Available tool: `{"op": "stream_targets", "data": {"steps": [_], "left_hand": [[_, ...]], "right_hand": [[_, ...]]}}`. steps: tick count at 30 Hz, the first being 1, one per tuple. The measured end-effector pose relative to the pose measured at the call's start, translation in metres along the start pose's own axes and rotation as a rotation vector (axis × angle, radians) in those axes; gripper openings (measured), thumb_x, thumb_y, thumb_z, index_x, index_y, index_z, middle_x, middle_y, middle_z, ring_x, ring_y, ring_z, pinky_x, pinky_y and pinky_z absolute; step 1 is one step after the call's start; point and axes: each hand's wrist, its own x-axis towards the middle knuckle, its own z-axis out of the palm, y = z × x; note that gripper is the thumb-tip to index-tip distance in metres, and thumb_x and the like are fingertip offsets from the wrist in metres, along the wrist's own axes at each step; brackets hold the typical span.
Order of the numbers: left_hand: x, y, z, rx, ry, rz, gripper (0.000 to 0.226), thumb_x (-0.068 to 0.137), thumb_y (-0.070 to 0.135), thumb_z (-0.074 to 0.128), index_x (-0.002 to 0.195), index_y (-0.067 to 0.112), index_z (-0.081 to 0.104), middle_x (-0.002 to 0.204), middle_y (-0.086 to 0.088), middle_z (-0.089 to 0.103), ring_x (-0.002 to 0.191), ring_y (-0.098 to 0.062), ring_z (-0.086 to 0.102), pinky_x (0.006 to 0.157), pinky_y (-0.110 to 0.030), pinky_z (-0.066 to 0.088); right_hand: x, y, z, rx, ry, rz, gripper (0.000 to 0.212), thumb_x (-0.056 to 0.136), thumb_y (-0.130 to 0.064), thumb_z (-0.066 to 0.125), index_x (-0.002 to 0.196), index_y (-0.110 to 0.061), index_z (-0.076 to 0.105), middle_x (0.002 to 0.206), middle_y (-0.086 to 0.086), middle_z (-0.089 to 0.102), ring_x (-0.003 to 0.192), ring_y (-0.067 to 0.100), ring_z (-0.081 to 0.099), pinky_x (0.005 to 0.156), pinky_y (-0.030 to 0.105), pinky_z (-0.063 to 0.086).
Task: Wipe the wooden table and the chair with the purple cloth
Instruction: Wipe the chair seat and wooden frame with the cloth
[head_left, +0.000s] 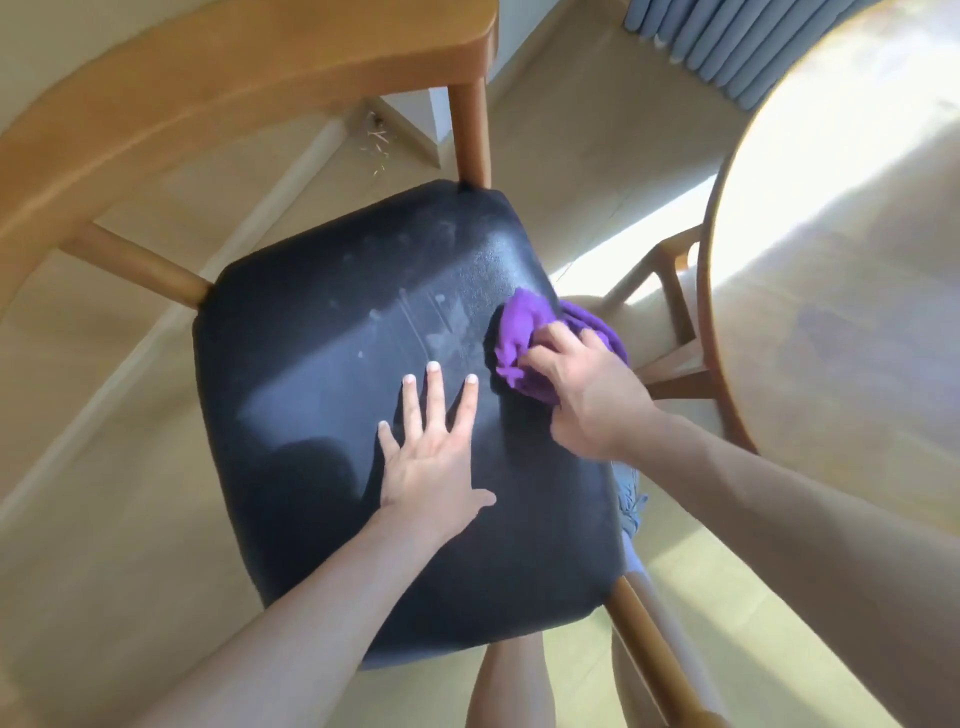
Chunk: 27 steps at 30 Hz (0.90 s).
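The chair has a black padded seat (332, 426) and a curved wooden backrest (218, 88) at the top left. My left hand (431, 457) lies flat on the middle of the seat with its fingers spread. At the seat's right edge my right hand (587, 389) grips the bunched purple cloth (519, 338) and presses it on the cushion. Pale dusty smears show on the seat just left of the cloth. The round wooden table (841, 270) fills the right side in bright sunlight.
A second wooden chair (670, 312) stands tucked under the table, right behind the cloth. Blue-grey curtains (727, 41) hang at the top right. Small debris (376, 137) lies on the pale floor beyond the backrest. My legs show below the seat.
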Motion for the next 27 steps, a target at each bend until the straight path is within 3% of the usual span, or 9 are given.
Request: {"op": "stream_targets", "data": {"steps": [4,7,10,12,14,16,19,24,27], "left_hand": [[0.001,0.001,0.001,-0.003,0.007,-0.002,0.141,0.075,0.062,0.082,0.156,0.032,-0.030,0.161,-0.009,-0.043,0.154,-0.038,-0.027,0.122,-0.066,0.019],[0.000,0.002,-0.001,-0.020,0.009,-0.016,0.139,0.076,0.058,0.083,0.158,0.033,-0.026,0.162,-0.008,-0.040,0.155,-0.037,-0.025,0.123,-0.064,0.017],[-0.004,0.005,0.003,-0.059,0.036,-0.025,0.133,0.080,0.052,0.083,0.159,0.033,-0.022,0.165,-0.006,-0.036,0.156,-0.036,-0.022,0.125,-0.060,0.017],[-0.011,0.008,0.010,-0.091,0.072,-0.023,0.123,0.085,0.045,0.081,0.161,0.032,-0.015,0.168,-0.006,-0.030,0.157,-0.036,-0.017,0.125,-0.060,0.018],[-0.021,0.013,0.020,-0.114,0.098,-0.016,0.112,0.089,0.039,0.076,0.162,0.032,-0.009,0.169,-0.006,-0.026,0.158,-0.034,-0.015,0.124,-0.061,0.019],[-0.033,0.015,0.030,-0.132,0.092,-0.010,0.109,0.090,0.037,0.074,0.163,0.032,-0.007,0.169,-0.004,-0.026,0.158,-0.032,-0.016,0.123,-0.062,0.020],[-0.053,0.016,0.042,-0.114,0.035,0.000,0.112,0.088,0.036,0.076,0.163,0.033,-0.008,0.168,-0.001,-0.028,0.158,-0.031,-0.017,0.121,-0.062,0.025],[-0.088,0.015,0.044,-0.115,-0.101,0.029,0.098,0.093,0.031,0.070,0.164,0.032,0.003,0.170,0.001,-0.021,0.158,-0.027,-0.010,0.119,-0.056,0.032],[-0.108,0.014,0.031,-0.180,-0.092,0.053,0.073,0.097,0.037,0.061,0.160,0.028,0.024,0.172,0.003,0.002,0.157,-0.019,0.005,0.113,-0.049,0.036]], "right_hand": [[-0.098,0.006,0.038,-0.057,-0.217,-0.108,0.042,0.075,-0.011,0.056,0.111,-0.031,0.061,0.116,-0.007,0.045,0.091,0.024,0.043,0.078,0.036,0.044],[-0.118,0.019,0.035,0.081,-0.301,0.024,0.026,0.076,-0.010,0.058,0.093,-0.028,0.068,0.104,-0.011,0.051,0.094,0.021,0.054,0.074,0.037,0.049],[-0.105,0.030,0.023,0.316,-0.031,0.252,0.031,0.070,-0.006,0.055,0.090,-0.020,0.073,0.100,-0.006,0.056,0.090,0.022,0.061,0.072,0.035,0.052],[-0.092,0.028,0.016,0.432,0.194,0.334,0.040,0.067,-0.015,0.048,0.100,-0.019,0.071,0.104,-0.007,0.052,0.088,0.015,0.056,0.074,0.030,0.047],[-0.082,0.016,0.017,0.499,0.271,0.339,0.050,0.068,-0.019,0.046,0.113,-0.021,0.068,0.115,-0.004,0.050,0.098,0.017,0.056,0.084,0.032,0.048],[-0.087,0.002,0.031,0.439,0.187,0.275,0.057,0.072,-0.012,0.051,0.127,-0.019,0.064,0.125,0.005,0.047,0.112,0.030,0.054,0.093,0.040,0.050],[-0.119,0.001,0.056,0.262,-0.021,0.110,0.055,0.079,-0.005,0.057,0.131,-0.023,0.065,0.123,0.005,0.046,0.110,0.037,0.050,0.099,0.042,0.046],[-0.177,0.022,0.054,0.114,-0.532,0.045,0.046,0.083,-0.006,0.056,0.111,-0.037,0.075,0.110,-0.013,0.054,0.107,0.015,0.055,0.092,0.017,0.045],[-0.168,0.025,0.035,0.135,-0.484,0.164,0.046,0.072,-0.006,0.051,0.103,-0.027,0.078,0.101,0.001,0.070,0.098,0.026,0.065,0.085,0.036,0.056]]}}
